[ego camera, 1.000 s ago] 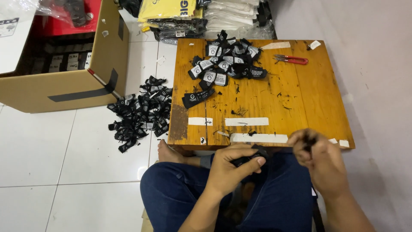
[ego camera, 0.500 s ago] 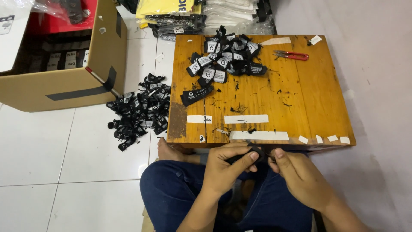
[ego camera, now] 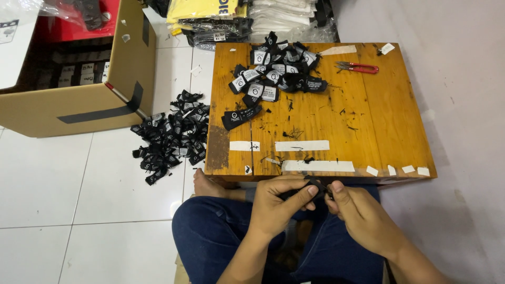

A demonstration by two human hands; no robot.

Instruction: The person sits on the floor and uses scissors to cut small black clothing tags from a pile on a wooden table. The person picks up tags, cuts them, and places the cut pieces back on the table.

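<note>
Both hands, left hand (ego camera: 279,202) and right hand (ego camera: 357,213), pinch one black label (ego camera: 314,185) below the worktop (ego camera: 321,121) edge; a loose grip could drop it into the lap.

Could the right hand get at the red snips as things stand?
Probably not at once: the right hand pinches a black label with the left hand. Otherwise, bare tabletop leads to the red snips.

The wooden table (ego camera: 363,121) lies mostly bare at centre and right; label pile (ego camera: 276,71) and red snips (ego camera: 357,67) crowd its far edge.
</note>
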